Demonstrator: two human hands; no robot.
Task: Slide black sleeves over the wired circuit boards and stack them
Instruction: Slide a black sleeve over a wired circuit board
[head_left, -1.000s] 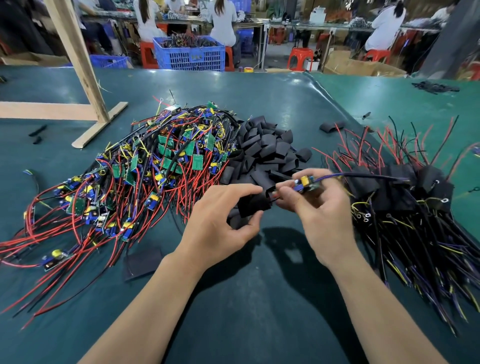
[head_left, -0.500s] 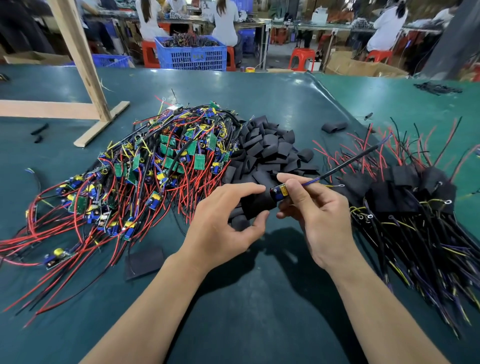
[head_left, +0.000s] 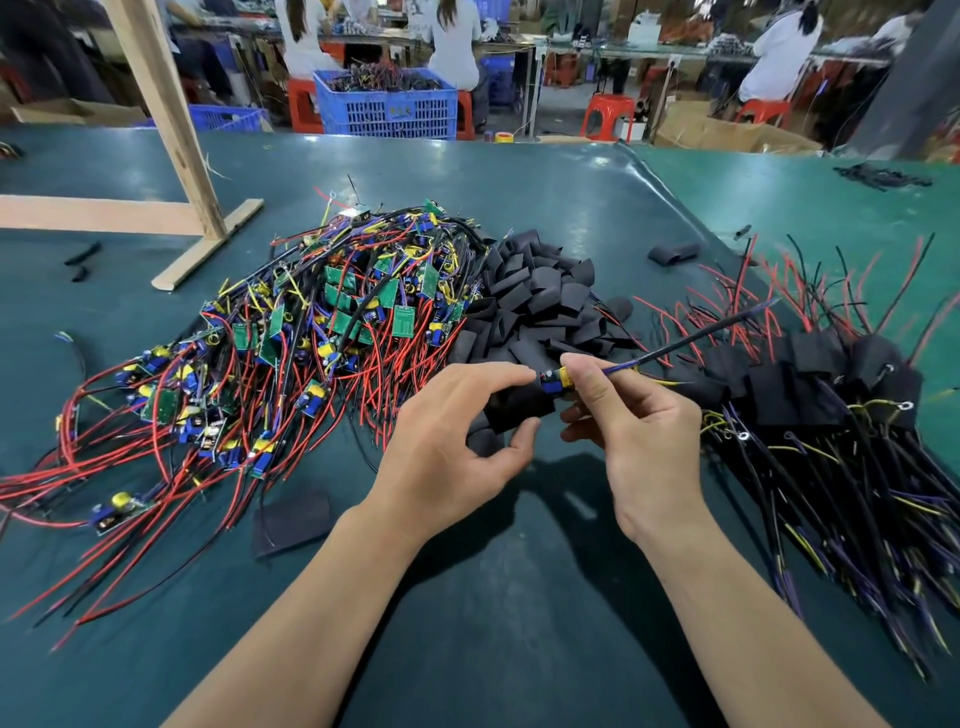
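Note:
My left hand (head_left: 457, 441) pinches a black sleeve (head_left: 522, 408) between thumb and fingers. My right hand (head_left: 639, 421) pinches a wired circuit board (head_left: 556, 382) whose blue and yellow end pokes out of the sleeve's mouth; its wires (head_left: 691, 340) stick out up and to the right. A heap of bare wired boards (head_left: 322, 332) with red and black leads lies to the left. Loose black sleeves (head_left: 540, 296) are piled in the middle. Sleeved boards (head_left: 810, 384) lie stacked at the right.
One flat black sleeve (head_left: 291, 522) lies near my left forearm, another (head_left: 672, 253) sits alone farther back. A wooden stand (head_left: 171, 156) rises at the back left. The green table (head_left: 519, 597) meets a second one at a seam (head_left: 675, 208). Seated people and a blue crate (head_left: 387, 106) lie beyond.
The board has gone deeper into the sleeve; only its end shows now. Its wires swung from level to pointing up and right. My right fingers shifted closer to the sleeve mouth.

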